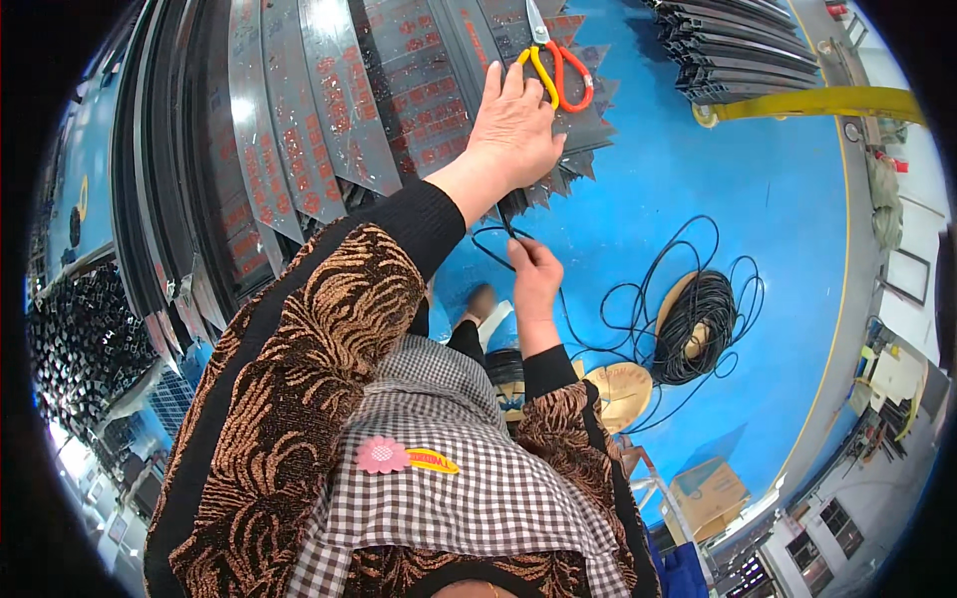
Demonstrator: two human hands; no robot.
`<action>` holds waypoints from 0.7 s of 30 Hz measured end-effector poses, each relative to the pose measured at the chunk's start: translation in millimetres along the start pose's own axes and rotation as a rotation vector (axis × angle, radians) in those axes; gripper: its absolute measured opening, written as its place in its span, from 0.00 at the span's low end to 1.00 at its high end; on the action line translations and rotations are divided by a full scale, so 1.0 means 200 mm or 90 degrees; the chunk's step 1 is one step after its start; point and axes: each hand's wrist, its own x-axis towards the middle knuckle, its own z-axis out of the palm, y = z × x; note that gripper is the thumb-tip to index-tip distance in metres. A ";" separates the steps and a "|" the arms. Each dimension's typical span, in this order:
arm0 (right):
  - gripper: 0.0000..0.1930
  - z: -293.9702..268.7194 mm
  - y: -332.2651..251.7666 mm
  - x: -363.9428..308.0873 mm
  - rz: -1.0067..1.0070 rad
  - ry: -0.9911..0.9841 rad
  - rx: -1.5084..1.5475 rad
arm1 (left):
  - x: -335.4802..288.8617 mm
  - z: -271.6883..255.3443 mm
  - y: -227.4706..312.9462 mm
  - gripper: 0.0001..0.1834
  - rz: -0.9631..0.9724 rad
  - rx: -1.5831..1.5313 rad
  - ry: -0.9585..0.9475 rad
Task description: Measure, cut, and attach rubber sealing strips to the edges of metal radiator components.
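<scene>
My left hand [513, 125] lies flat across the ends of long dark grey profiles [344, 100], its fingers stretched out and its palm down. Just beyond those fingertips rests a pair of scissors [539, 36] with one yellow and one red handle. Closer to my body, my right hand [536, 279] pinches a thin black cord-like strip [510, 227] just off the profile ends. The strip runs up toward the profiles under my left hand, where its end is hidden. Another length of it hangs down toward the floor.
A loose coil of black strip [695, 329] lies on a spool on the blue floor [778, 219], right of me. Nearby are a round cardboard disc [620, 391] and a cardboard box [706, 493]. More dark profiles [743, 45] are stacked far right, beside a yellow bar [817, 104].
</scene>
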 end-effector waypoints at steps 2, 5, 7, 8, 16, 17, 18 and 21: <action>0.09 0.00 0.00 -0.01 0.037 -0.001 0.028 | 0.00 0.00 0.00 0.21 -0.002 0.000 -0.003; 0.09 0.00 -0.01 -0.01 0.023 -0.015 0.046 | 0.01 0.00 0.00 0.20 -0.007 0.006 0.003; 0.09 0.02 -0.03 0.01 0.058 -0.008 0.044 | 0.00 0.00 0.00 0.20 -0.004 0.005 -0.003; 0.09 0.03 -0.04 0.02 0.040 -0.023 0.056 | 0.00 0.00 0.00 0.20 -0.006 0.007 0.000; 0.09 0.00 -0.03 0.01 0.090 -0.083 0.129 | 0.00 0.00 0.00 0.20 -0.009 -0.036 0.029; 0.09 0.00 -0.03 0.00 0.153 -0.081 0.123 | 0.00 0.00 0.00 0.20 -0.013 -0.041 0.040; 0.09 0.00 -0.04 0.00 0.100 -0.114 0.146 | 0.00 0.00 0.00 0.20 -0.018 -0.047 0.036; 0.10 0.01 -0.06 0.02 0.026 -0.079 0.094 | 0.00 -0.02 0.00 0.20 -0.038 -0.063 0.040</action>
